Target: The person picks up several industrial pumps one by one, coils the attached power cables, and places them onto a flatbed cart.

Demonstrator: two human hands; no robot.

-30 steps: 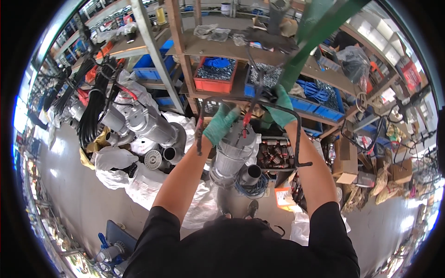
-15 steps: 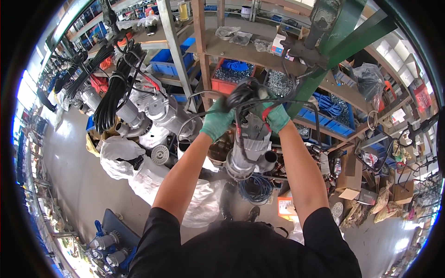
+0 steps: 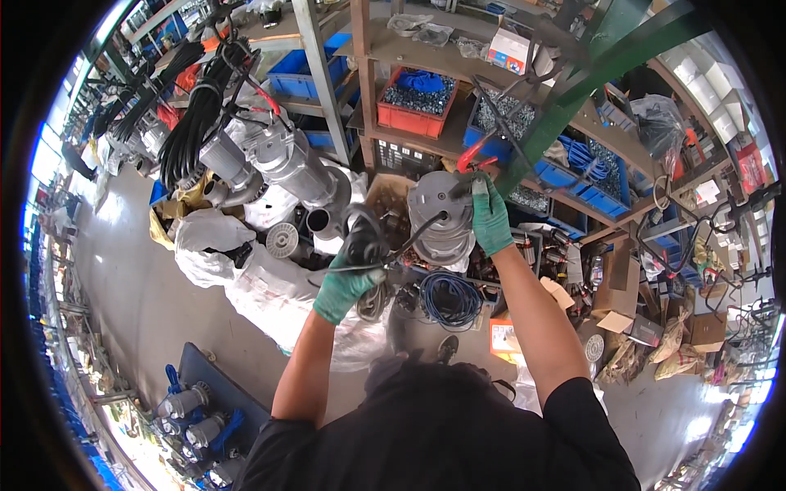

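A grey metal submersible pump (image 3: 440, 217) hangs upright in front of me, its round top facing up. My right hand (image 3: 490, 217), in a green glove, grips the pump's upper right edge beside a red hook (image 3: 472, 154). In its own green glove, my left hand (image 3: 345, 285) is closed on a bundle of black cable (image 3: 366, 245) that runs to the pump top. A blue coil of cord (image 3: 449, 297) lies below the pump.
Metal shelving (image 3: 426, 139) with a red bin (image 3: 417, 102) and blue bins (image 3: 589, 188) of small parts stands behind. More grey pumps with black cables (image 3: 270, 159) lie left on white sacks (image 3: 246, 270). A green beam (image 3: 589, 82) slants overhead. Boxes clutter the right.
My left hand dropped from the pump top down to the left, taking the black cable with it. The right hand stayed on the pump's top edge. My view tilted downward.
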